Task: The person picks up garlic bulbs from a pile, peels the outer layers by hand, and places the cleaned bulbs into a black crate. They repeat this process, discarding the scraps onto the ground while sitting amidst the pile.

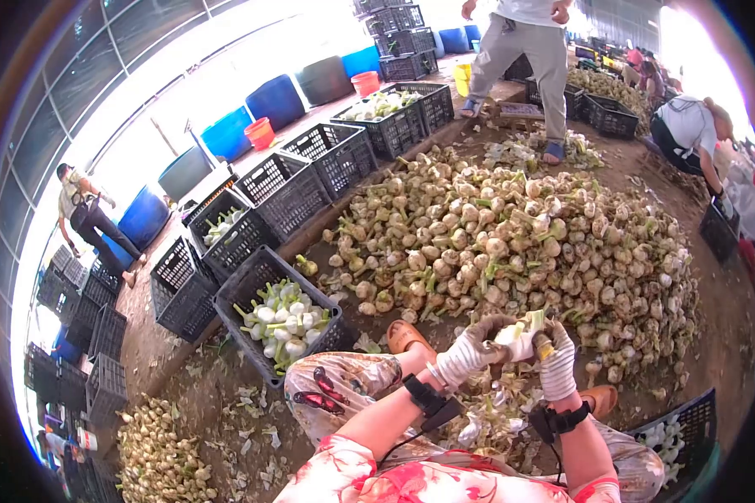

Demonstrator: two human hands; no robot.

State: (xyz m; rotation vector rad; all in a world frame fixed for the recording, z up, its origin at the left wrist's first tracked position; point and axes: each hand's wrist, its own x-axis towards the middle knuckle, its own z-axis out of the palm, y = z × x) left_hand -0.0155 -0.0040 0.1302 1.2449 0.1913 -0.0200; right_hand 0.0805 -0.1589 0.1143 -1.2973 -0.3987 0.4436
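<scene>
My left hand [471, 348], in a white knit glove with dirty fingers, is closed around a white garlic bulb [517, 337] with a short pale-green stem. Close beside it, my right hand [559, 360] wears a matching glove and grips a small tool [545, 347] with a yellow part showing; its blade, if any, is hidden. The tool is right at the bulb. Beyond both hands rises a large heap of untrimmed garlic [495, 243]. Loose peelings [486, 419] cover the ground below my hands.
By my left knee stands a black crate [233, 317] part-filled with cleaned garlic bulbs [289, 323]. More crates [289, 197] line the left, with blue barrels [275, 102] behind. A smaller garlic heap [164, 453] lies lower left. A person [524, 59] stands behind the large heap; others work farther off.
</scene>
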